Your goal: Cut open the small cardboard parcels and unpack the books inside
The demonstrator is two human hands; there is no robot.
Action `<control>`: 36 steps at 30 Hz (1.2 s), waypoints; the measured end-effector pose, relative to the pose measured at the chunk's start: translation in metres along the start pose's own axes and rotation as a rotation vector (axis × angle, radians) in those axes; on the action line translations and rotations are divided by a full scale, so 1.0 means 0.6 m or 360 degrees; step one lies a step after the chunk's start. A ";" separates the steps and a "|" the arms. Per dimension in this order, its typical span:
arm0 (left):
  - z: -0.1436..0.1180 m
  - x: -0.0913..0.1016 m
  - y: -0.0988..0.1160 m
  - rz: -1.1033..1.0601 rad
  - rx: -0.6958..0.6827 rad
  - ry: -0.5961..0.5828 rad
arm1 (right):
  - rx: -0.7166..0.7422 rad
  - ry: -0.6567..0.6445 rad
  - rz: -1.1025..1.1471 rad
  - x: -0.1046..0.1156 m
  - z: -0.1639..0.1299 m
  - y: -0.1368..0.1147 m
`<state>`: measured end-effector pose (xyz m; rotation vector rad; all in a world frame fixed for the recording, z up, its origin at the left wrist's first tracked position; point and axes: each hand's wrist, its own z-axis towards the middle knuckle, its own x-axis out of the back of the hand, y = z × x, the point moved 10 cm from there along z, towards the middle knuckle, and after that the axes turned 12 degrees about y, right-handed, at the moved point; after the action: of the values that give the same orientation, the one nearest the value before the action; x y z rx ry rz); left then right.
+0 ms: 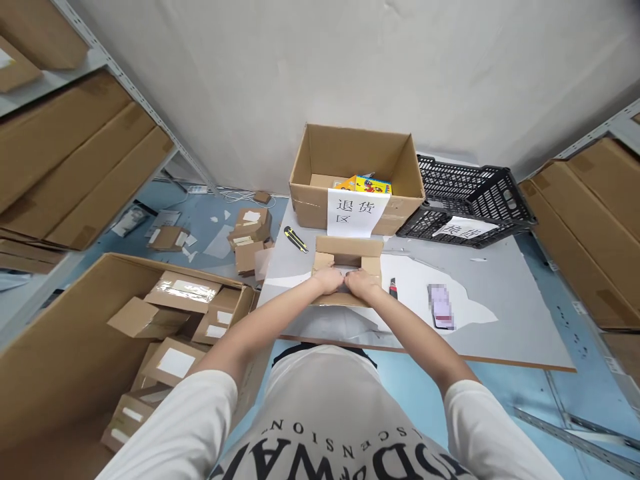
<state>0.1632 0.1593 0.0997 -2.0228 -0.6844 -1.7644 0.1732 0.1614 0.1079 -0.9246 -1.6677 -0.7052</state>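
grey table (520, 287); hands (329, 279) close together in small box (349, 247)

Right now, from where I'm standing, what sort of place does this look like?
Likely a stockroom or warehouse corner for handling returns: a Chinese sign reading "returns area", large cartons on shelving, and a box cutter on the worktable.

On tbl (520, 293): 2 ctns (350, 247) (311, 205), 2 knives (296, 240) (393, 289), 1 ph. (441, 307), 1 blk crate (517, 203)
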 end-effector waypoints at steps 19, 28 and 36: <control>-0.140 0.021 -0.082 -0.0046 0.1045 0.0258 | -0.0703 0.0130 0.0350 -0.058 -0.144 0.149; -0.160 -0.073 -0.091 -0.0485 0.1144 0.0586 | -0.0750 0.0708 0.1046 -0.144 -0.156 0.143; -0.164 -0.062 -0.091 -0.0544 0.1129 0.0656 | -0.0756 0.0629 0.1111 -0.147 -0.157 0.147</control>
<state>0.0486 0.1435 0.0755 -1.0826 -1.3311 -1.6918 0.3091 0.1107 0.0491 -1.4855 -0.7495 -0.7369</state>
